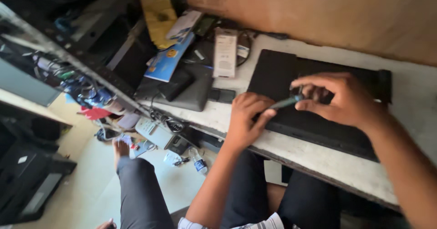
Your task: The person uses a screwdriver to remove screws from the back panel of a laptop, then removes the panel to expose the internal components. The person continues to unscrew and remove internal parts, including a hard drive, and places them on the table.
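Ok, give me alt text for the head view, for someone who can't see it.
Two hands work a slim tool on a black laptop lying on a white workbench: left hand grips the handle, right hand steadies the tip. Boxes and cables clutter the bench's far left.

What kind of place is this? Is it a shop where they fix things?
Probably a small electronics repair workshop. Both hands work a slim tool over a closed black laptop on a worn white bench, with boxed parts and tangled cables piled nearby.
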